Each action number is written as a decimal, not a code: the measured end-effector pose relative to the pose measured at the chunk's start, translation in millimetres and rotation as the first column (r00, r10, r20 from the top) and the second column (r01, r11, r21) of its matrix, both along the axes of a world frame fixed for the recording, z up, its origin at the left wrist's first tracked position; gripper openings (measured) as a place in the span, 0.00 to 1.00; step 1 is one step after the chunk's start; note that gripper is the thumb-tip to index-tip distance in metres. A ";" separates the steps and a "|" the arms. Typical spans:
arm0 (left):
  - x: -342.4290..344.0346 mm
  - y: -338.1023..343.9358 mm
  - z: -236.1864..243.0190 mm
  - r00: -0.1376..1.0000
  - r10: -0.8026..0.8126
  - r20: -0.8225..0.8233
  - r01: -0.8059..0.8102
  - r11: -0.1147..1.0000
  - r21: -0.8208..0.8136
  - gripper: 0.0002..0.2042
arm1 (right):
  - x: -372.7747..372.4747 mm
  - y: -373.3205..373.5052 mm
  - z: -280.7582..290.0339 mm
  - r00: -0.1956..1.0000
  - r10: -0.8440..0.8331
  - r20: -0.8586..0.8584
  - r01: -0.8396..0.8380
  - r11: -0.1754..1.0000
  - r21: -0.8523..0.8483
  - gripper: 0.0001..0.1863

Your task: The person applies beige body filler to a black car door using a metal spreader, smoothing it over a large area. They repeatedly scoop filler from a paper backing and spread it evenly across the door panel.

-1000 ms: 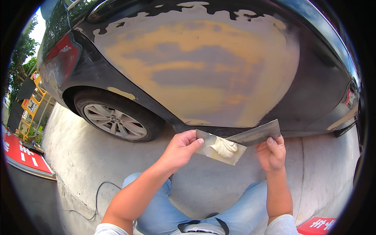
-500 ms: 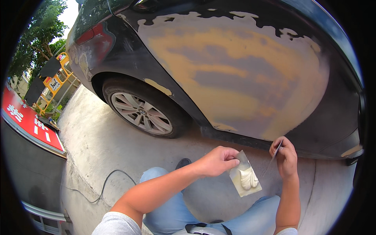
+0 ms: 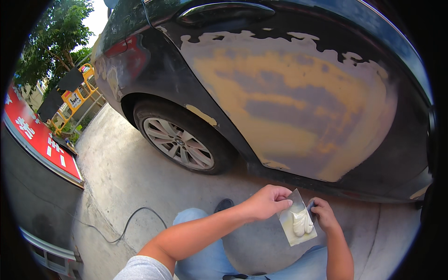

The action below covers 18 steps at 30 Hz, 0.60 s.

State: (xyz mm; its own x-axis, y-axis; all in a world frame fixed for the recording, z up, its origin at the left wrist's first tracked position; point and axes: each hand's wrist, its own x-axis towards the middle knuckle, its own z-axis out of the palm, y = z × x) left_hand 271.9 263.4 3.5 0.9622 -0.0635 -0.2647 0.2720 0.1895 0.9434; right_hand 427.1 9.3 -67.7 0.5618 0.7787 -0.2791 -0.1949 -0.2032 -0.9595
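Observation:
My left hand (image 3: 270, 201) pinches the top end of a thin metal plate (image 3: 294, 238) carrying a thick glob of cream paste (image 3: 300, 225). At the plate's right edge, my right hand (image 3: 324, 214) grips a dark flat spreader (image 3: 311, 206), seen nearly edge-on, low beside the paste; whether it touches the paste I cannot tell. Above both hands is the dark car door with a large sanded yellow-and-grey filler patch (image 3: 289, 107).
The car's wheel (image 3: 178, 142) stands at the left on concrete, with a smaller filler patch (image 3: 200, 114) on the arch. A dark cable (image 3: 130, 224) lies on the ground. At far left are a red sign (image 3: 42, 140), an orange barrier (image 3: 74, 98) and a tree (image 3: 56, 37).
The view has swung, shifting the car right and down. The plate has turned upright in my left hand, and my right hand has lowered the spreader beside it, closer to the paste.

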 end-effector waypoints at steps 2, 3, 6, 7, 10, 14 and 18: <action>1.2 2.9 2.2 0.995 0.082 -0.062 -0.084 0.996 -0.033 0.10 | -3.6 -10.0 -6.8 0.914 -0.304 -0.268 0.337 0.938 0.086 0.18; 1.5 4.0 3.0 0.989 0.117 -0.088 -0.126 0.987 -0.101 0.09 | -3.0 -11.4 -6.6 0.821 -0.411 -0.396 0.507 0.844 0.176 0.21; 4.5 2.9 1.6 0.955 0.295 -0.025 -0.292 0.923 -0.249 0.11 | -2.7 -14.8 6.2 0.686 -0.488 -0.540 0.685 0.683 0.252 0.21; 5.1 3.4 1.4 0.947 0.320 0.010 -0.311 0.926 -0.217 0.12 | -4.2 -10.9 10.2 0.644 -0.551 -0.531 0.748 0.597 0.289 0.19; 8.0 -0.4 1.2 0.899 0.436 0.035 -0.435 0.899 -0.041 0.10 | -17.1 -2.4 28.6 0.686 -0.643 -0.340 0.722 0.544 0.428 0.13; 10.5 -6.3 1.5 0.891 0.432 0.139 -0.449 0.885 0.125 0.10 | -28.8 10.2 45.9 0.699 -0.693 -0.175 0.693 0.596 0.405 0.09; 10.5 -14.3 1.3 0.903 0.384 0.196 -0.419 0.886 0.196 0.11 | -28.7 15.9 45.3 0.710 -0.686 -0.158 0.676 0.601 0.427 0.09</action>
